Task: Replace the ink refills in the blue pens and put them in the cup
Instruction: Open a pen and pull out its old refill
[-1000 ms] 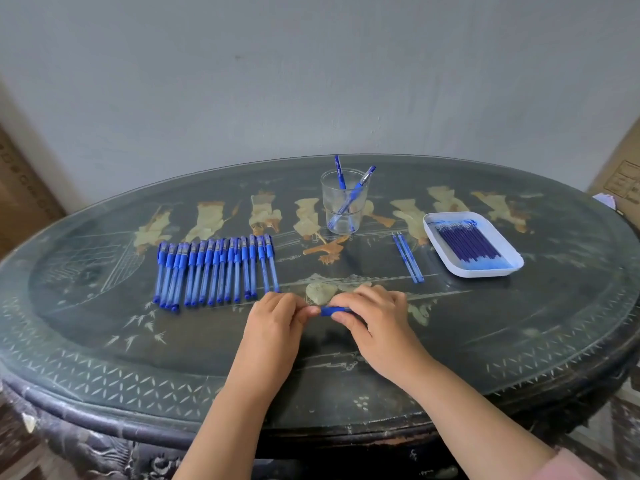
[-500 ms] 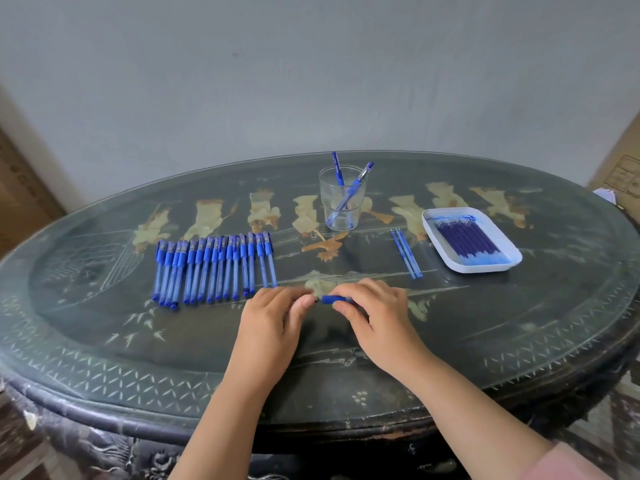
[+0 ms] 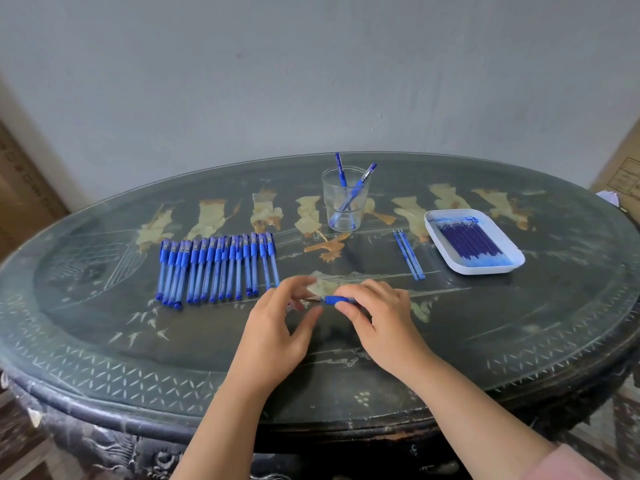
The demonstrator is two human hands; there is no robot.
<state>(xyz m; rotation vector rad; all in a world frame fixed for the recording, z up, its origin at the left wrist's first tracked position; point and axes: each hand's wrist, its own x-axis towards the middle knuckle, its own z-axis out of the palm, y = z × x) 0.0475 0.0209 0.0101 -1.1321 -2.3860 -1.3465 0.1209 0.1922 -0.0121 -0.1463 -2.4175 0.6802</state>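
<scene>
Blue pen (image 3: pixel 334 300) pinched in right grip (image 3: pixel 381 320), left grip (image 3: pixel 277 327) blurred, cannot tell, its print unreadable

I can reach up a lane of bare table (image 3: pixel 363 268) at the frame's centre to the cup (image 3: pixel 346 202). The pen row (image 3: pixel 218 268) walls its left; two loose refills (image 3: pixel 408 254) and the tray (image 3: pixel 485 270) wall its right.

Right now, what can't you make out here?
Head view only:
- Pen: most of the barrel is hidden under right grip.
- Left grip: fingertips motion-blurred; unclear whether it pinches the pen's tip.
- Refills in tray: too small and packed to count.
- Box: cut off by right edge.
</scene>
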